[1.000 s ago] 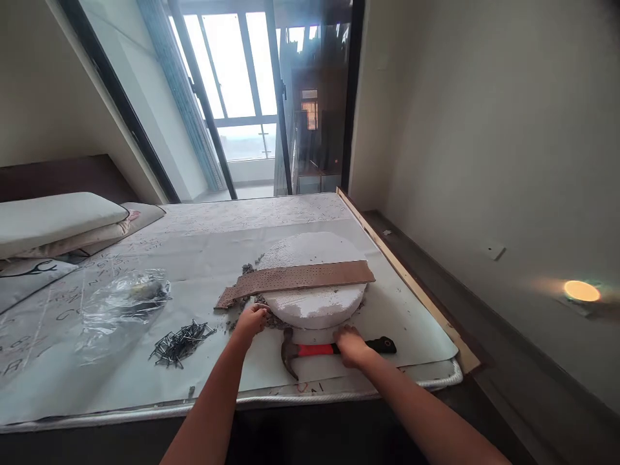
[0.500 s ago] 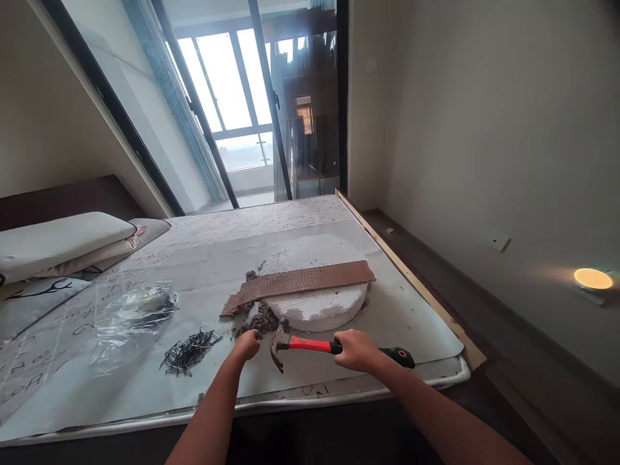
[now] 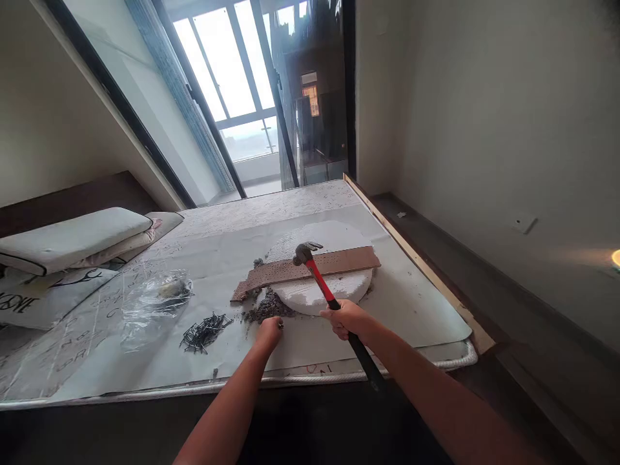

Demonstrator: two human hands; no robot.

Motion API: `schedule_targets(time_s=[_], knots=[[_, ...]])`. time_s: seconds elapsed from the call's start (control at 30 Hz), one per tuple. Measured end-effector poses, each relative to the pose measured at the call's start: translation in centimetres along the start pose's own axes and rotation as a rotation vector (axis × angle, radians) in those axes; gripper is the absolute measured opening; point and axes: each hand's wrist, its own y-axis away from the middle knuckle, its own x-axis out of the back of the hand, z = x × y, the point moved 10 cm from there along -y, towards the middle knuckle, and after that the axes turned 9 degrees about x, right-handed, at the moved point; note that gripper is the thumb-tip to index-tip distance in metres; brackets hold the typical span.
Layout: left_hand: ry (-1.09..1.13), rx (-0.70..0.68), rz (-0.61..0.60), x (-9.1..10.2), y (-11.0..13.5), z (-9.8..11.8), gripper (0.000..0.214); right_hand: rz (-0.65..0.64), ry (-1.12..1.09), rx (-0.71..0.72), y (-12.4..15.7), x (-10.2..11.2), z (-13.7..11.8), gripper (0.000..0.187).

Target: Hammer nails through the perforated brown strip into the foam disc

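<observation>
Firmly, right hand grips claw hammer upright.

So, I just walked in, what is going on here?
One person is working here. The right hand grips a red-handled hammer, its head above a perforated brown strip lying across a white foam disc. The left hand sits beside a pile of grey crumbled debris, with loose nails nearby.
</observation>
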Motion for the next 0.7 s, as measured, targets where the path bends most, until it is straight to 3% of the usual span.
schedule_targets(time_s=[0.37,0.57,0.7], knots=[[-0.106,-0.017,-0.057,0.4,0.5,1.1,0.02,0.0,-0.07,0.02,0.1,1.3,-0.5,0.035],[0.017,-0.01,-0.022,2.2,0.2,0.7,0.015,-0.023,-0.042,0.03,0.4,1.6,-1.2,0.036],[0.226,-0.013,0.033,4.0,0.3,1.1,0.023,-0.031,-0.091,0.025,0.8,1.9,-2.0,0.039]])
